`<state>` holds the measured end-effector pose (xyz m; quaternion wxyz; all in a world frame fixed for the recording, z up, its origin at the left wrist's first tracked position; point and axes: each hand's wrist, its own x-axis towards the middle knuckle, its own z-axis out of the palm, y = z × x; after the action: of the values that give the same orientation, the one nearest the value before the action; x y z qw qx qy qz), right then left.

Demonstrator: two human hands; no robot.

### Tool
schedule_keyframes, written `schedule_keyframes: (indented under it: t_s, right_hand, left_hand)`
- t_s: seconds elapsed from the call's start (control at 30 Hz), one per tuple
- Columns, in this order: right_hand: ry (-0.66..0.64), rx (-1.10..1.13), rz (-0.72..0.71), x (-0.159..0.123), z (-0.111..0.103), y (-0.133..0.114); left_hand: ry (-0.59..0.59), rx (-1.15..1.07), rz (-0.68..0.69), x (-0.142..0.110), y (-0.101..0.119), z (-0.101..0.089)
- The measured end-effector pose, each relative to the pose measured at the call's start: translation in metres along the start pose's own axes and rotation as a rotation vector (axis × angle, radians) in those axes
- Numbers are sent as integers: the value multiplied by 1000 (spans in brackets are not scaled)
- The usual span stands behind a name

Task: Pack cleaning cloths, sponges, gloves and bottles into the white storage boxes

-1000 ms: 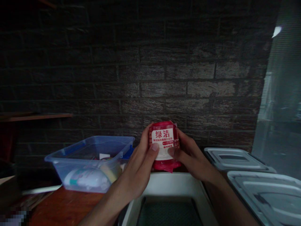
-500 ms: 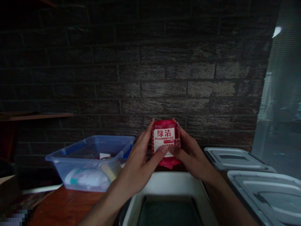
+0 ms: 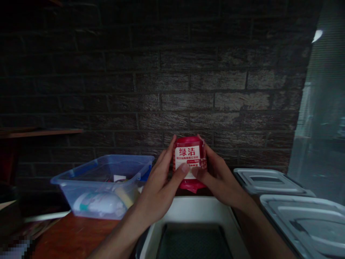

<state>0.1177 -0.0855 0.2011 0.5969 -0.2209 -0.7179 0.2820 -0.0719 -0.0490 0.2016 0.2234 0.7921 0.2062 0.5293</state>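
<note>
so both hands are on this red pack (image 3: 201,155), a stubby, rounded thing in shiny, crinkly plastic wrap with a loose flap poking out the bottom. the left hand (image 3: 157,189) grips its left side and the right hand (image 3: 219,178) the right, fingers wrapped round the sides and both thumbs pressed on the white paper-looking label (image 3: 185,154), tips near each other. label's got red printed characters. the pack is up in front of the wall (image 3: 175,64), which is dark brick with a rough, streaky grain, just beyond the far rim of a smooth white box (image 3: 198,208) with rounded corners and a dark, textured inside.

off to the left, a see-through bluish plastic tub (image 3: 66,187) sits on a reddish wooden table (image 3: 72,233), with a pale rounded bottle (image 3: 98,204) lying in it. on the right, two ridged lids (image 3: 309,216), rounded rectangles with pale rims.
</note>
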Motion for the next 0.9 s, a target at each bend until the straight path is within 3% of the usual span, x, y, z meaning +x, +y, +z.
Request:
schedule_keyframes:
  t_s: [0.2,0.5,0.73,0.9]
  right_hand:
    - [17,16,36,1,2,-2]
    - [27,8,9,2,3,-3]
    - [43,-56,-23,3,2,-5]
    - [27,56,29,3,2,0]
  left_hand:
    - [45,-88,-36,2,-1,1]
    - [-55,-93,-14,-2,0,-5]
    - [-25,-175,-58,-2,3,0]
    - [17,-120,-51,-2,0,0]
